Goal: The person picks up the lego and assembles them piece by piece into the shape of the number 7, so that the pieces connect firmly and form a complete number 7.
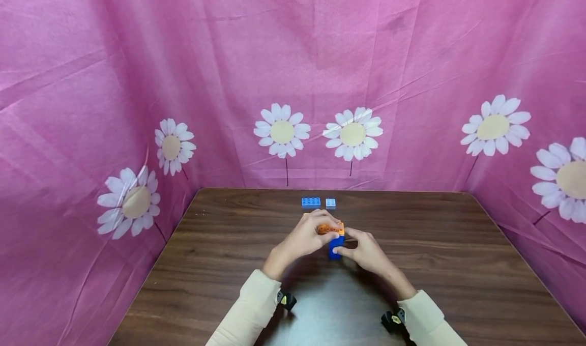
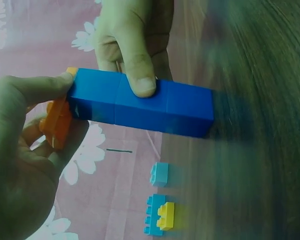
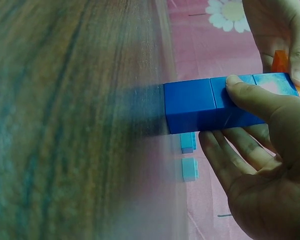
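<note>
A tower of several blue toy building bricks [image 1: 337, 242] stands upright near the middle of the table. An orange brick [image 1: 330, 228] sits across its top, jutting to the left. My left hand [image 1: 304, 236] pinches this orange brick, its thumb [image 2: 49, 86] on the end over the tower. Lower down, my right hand [image 1: 368, 254] grips the blue tower between thumb [image 3: 252, 97] and fingers. In the left wrist view the thumb lies across the tower's middle. Whether the orange brick is fully pressed onto the studs, I cannot tell.
Behind the hands lie a long blue brick [image 1: 311, 202] and a small light blue brick [image 1: 330, 203]. A small yellow brick [image 2: 166, 217] shows in front of the long one. Pink cloth with daisies [image 1: 282, 131] hangs around the wooden table's [image 1: 220, 264] far and side edges.
</note>
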Action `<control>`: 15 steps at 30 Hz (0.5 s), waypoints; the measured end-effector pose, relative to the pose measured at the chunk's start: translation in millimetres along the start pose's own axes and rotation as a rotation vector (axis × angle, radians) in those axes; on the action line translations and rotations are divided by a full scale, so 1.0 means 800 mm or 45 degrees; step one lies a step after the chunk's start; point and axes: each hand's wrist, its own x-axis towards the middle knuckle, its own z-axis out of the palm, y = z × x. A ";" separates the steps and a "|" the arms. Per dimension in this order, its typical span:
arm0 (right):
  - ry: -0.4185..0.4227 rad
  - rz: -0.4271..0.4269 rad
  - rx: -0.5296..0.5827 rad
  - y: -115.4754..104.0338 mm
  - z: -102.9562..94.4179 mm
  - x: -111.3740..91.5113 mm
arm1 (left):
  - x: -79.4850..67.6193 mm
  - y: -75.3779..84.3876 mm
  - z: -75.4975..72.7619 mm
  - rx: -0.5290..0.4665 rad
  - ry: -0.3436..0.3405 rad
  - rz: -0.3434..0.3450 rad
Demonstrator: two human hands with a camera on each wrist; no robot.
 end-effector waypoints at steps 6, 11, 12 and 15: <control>-0.023 0.009 0.006 0.001 0.000 0.001 | -0.005 -0.003 0.003 0.078 0.005 -0.026; -0.020 0.011 0.000 0.000 -0.001 0.003 | -0.003 -0.001 0.003 0.030 0.008 -0.082; -0.020 0.011 -0.003 -0.001 -0.001 0.003 | -0.003 -0.001 0.003 0.008 0.006 -0.092; -0.027 0.012 -0.017 -0.001 -0.002 0.002 | -0.003 -0.002 0.002 -0.082 0.006 -0.116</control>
